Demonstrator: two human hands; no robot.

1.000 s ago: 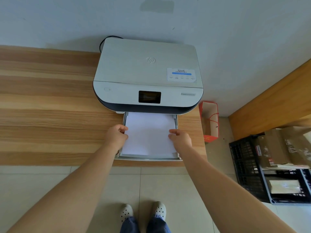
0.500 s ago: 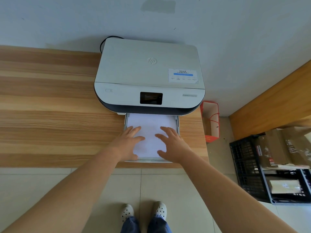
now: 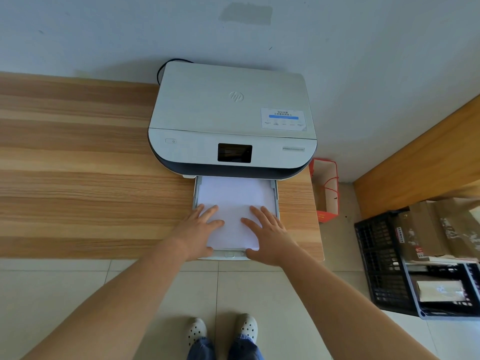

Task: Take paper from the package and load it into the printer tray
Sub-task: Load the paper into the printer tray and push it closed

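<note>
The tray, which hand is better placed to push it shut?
Probably right: the right hand has its heel at the tray front lip near centre; the left hand sits toward its left corner.

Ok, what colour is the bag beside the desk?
Red-orange outside, pale inside; head view.

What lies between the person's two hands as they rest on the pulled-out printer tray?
In the head view, only bare white paper lies between the left hand and right hand, filling the tray; both palms rest flat on it.
</note>
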